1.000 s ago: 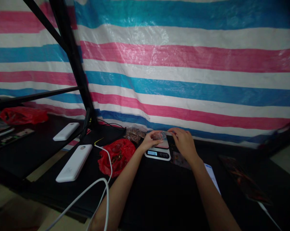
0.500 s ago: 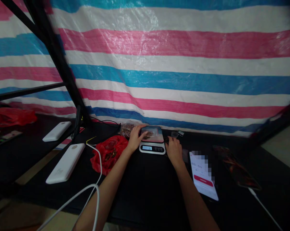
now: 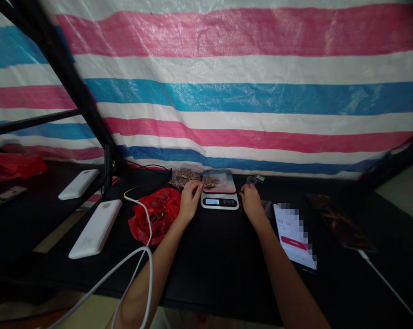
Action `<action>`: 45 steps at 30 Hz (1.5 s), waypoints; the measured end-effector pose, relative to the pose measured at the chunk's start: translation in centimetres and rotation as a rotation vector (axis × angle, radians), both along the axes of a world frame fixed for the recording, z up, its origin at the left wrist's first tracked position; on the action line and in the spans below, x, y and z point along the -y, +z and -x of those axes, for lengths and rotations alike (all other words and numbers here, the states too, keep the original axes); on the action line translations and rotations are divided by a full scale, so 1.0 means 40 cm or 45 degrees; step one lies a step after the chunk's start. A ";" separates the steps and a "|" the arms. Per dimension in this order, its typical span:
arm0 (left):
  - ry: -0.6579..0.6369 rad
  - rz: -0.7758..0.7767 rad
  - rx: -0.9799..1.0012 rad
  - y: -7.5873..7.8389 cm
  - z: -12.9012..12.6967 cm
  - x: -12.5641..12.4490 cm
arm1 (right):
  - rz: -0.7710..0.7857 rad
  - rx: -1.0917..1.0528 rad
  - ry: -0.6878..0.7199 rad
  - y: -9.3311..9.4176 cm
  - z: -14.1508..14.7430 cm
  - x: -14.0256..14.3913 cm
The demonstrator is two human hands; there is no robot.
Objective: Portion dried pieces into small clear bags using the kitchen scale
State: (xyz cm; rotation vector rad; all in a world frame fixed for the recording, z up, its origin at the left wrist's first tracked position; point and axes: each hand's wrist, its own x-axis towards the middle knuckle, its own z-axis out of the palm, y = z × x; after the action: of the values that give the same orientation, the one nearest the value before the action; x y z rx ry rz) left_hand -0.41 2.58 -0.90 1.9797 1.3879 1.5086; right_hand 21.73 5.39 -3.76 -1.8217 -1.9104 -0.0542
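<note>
Left hand (image 3: 189,201) moved beside the scale (image 3: 220,202), fingers parted; right hand's (image 3: 252,201) grip is hidden.

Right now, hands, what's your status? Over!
Left hand open beside scale. Right hand on other side, grip unclear. Clear bag on scale. White cable crosses left forearm.

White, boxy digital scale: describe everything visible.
The white, boxy digital scale lies flat on the black tabletop. Its glossy square top plate shows pink and blue and bears brown bits with clear plastic. The dark front strip has a lit display, digits too small to read. The left hand is at its left edge, the right hand beside its right; contact is unclear.
</note>
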 end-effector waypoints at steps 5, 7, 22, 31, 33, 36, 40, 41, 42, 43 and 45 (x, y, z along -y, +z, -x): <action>-0.007 -0.012 -0.090 0.000 0.001 0.007 | -0.039 -0.007 0.082 -0.004 -0.004 -0.005; -0.016 -0.006 -0.164 -0.002 0.001 0.009 | -0.059 -0.026 0.156 -0.007 -0.009 -0.008; -0.031 -0.014 -0.375 -0.007 -0.002 0.014 | -0.031 -0.041 0.252 -0.027 -0.026 -0.022; -0.221 -0.100 -0.692 0.039 -0.061 -0.104 | -0.109 -0.360 0.240 -0.005 -0.026 -0.015; -0.269 -0.019 -0.774 0.044 -0.082 -0.150 | -0.163 -0.539 0.233 0.007 -0.025 -0.006; -0.344 0.133 -0.738 0.040 -0.106 -0.190 | -0.206 -0.767 0.206 0.031 -0.016 0.009; -0.460 0.233 -0.242 0.035 -0.121 -0.187 | -0.272 -1.015 0.180 0.076 0.008 0.003; -0.505 0.252 -0.097 0.036 -0.124 -0.180 | -0.294 -1.041 0.187 0.090 0.014 -0.004; -0.561 0.278 0.028 0.038 -0.127 -0.172 | -0.309 -1.052 0.203 0.105 0.020 -0.012; -0.624 0.312 0.132 0.040 -0.130 -0.163 | -0.311 -1.044 0.227 0.120 0.025 -0.019; -0.732 0.382 0.296 0.044 -0.139 -0.146 | -0.289 -0.966 0.296 0.151 0.035 -0.026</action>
State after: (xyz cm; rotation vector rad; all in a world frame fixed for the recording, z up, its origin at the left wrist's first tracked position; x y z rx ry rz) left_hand 5.15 8.43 0.84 1.7428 0.7951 1.1410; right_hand 20.32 6.44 2.27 -1.2088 -1.4693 0.4218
